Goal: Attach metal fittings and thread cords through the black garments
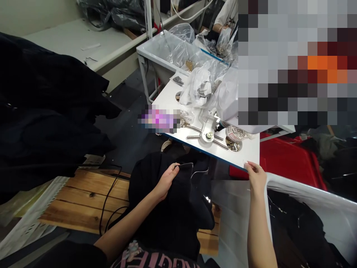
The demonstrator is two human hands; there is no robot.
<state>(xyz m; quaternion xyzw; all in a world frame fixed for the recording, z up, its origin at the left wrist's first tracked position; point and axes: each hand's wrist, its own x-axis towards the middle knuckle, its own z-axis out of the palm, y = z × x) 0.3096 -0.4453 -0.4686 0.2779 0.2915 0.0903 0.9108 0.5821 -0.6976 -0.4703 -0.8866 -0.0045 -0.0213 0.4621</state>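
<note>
My left hand (166, 181) pinches the top edge of a black garment (170, 212) draped over my lap. A zipper edge runs along the cloth beside its fingertips, and a small shiny metal piece shows lower on the fabric. My right hand (256, 176) is at the near right corner of the white tabletop (245, 156), thumb and fingers pressed together. Whatever lies between those fingertips is too small to name. On the tabletop, left of that hand, stands a small press fixture (208, 136) with coil springs, beside a clear container of metal pieces (235, 133).
Dark garments (41, 111) are heaped at left above a wooden slatted surface (83, 190). A white bin (312, 190) with dark cloth stands at right, a red bin (287, 156) behind it. Clear plastic bags (199, 87) crowd the table's back. Another person's arm (221, 28) shows beyond.
</note>
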